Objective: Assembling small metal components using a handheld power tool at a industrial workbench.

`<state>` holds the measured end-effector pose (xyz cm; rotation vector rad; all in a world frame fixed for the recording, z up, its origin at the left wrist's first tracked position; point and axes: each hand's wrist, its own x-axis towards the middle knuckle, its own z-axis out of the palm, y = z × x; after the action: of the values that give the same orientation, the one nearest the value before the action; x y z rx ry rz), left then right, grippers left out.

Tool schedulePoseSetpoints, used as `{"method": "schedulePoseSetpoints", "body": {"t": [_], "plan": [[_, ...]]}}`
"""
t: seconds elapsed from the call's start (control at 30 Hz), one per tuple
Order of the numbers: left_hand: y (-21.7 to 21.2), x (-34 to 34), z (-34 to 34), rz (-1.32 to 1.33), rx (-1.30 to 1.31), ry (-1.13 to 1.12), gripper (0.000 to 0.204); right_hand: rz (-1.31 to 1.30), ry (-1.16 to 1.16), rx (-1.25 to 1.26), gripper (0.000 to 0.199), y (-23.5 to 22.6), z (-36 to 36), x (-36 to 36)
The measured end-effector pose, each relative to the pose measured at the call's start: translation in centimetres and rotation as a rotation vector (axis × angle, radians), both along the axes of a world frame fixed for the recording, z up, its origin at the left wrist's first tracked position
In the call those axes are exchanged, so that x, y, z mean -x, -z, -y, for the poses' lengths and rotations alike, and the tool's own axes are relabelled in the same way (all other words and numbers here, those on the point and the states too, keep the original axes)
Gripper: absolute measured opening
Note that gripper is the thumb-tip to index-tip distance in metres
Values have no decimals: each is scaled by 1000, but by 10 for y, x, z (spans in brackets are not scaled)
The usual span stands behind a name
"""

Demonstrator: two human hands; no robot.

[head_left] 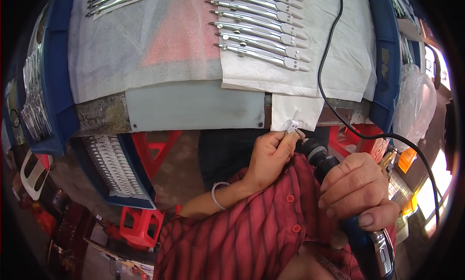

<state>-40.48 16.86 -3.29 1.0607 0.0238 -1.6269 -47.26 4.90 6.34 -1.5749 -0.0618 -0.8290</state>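
My left hand pinches a small silvery piece at the table's front edge; it looks like the head of a drawing compass, its lower part hidden by my fingers. Wrapped around the body of a blue and black electric screwdriver is my right hand. The screwdriver's tip points up and left, close to the piece in my left fingers; whether they touch I cannot tell. Beneath the piece hangs a white cloth flap. Farther back, several silver drawing compasses lie in a row on white cloth.
A black cord crosses the cloth and loops off to the right. Blue trays flank the table on the left and right. More compasses lie at the far left. A blue crate of metal parts and red stools stand lower left.
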Motion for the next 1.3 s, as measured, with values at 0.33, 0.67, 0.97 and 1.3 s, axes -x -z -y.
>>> {"method": "schedulePoseSetpoints", "body": {"t": [0.33, 0.67, 0.97, 1.3], "plan": [[-2, -2, 2, 30, -30, 27, 20, -14, -10, -21, 21, 3, 6, 2], [0, 1, -1, 8, -46, 25, 21, -39, -37, -11, 16, 3, 7, -1], [5, 4, -4, 17, 37, -39, 22, -127, -96, 130, 51, 0, 18, 6], [-37, -24, -7, -177, 129, 186, 34, 51, 272, -2, 57, -26, 9, 47]]}}
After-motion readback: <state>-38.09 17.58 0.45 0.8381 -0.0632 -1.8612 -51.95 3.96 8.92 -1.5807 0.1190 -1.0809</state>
